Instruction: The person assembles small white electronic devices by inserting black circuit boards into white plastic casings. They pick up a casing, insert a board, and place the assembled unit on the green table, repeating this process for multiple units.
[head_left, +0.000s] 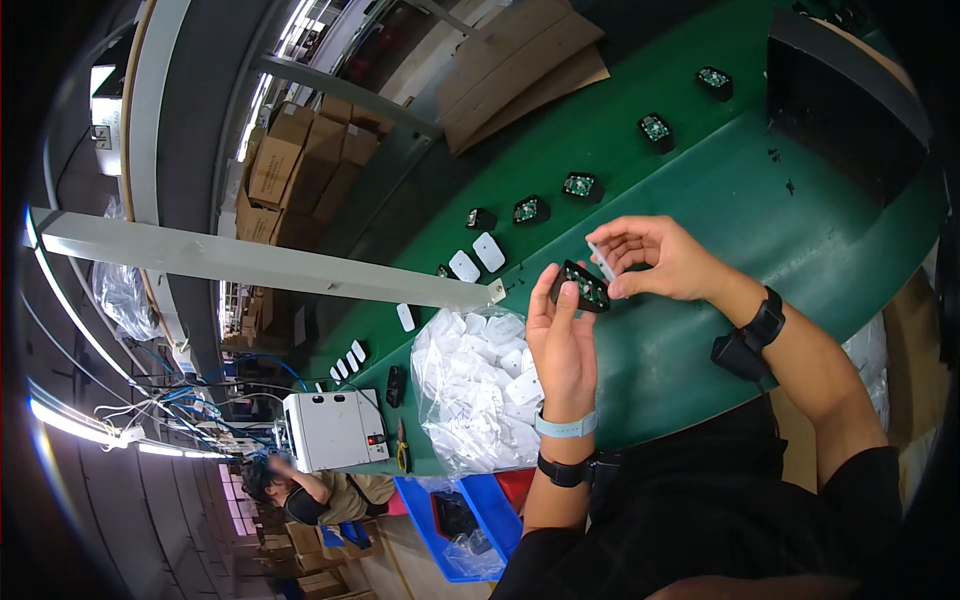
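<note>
My left hand (563, 350) grips a black plastic housing (584, 288) with a green circuit board showing in its open face. Between the fingers and thumb of my right hand (660, 262) is a white plastic cover (601, 261), held on edge just beside the housing. Whether the two parts touch is hard to tell. By my left wrist lies a clear bag (475, 390) full of similar white covers. Two loose white covers (488, 252) rest on the green bench beyond my left hand.
Several black housings with circuit boards (582, 186) stand in a line along the green bench (700, 330). A black bin (840, 105) is at the far right. A white metal bar (270, 258) reaches in from the left. A white box-shaped machine (333, 430), pliers (403, 446) and a blue crate (430, 530) are lower left; another person (315, 495) is beyond.
</note>
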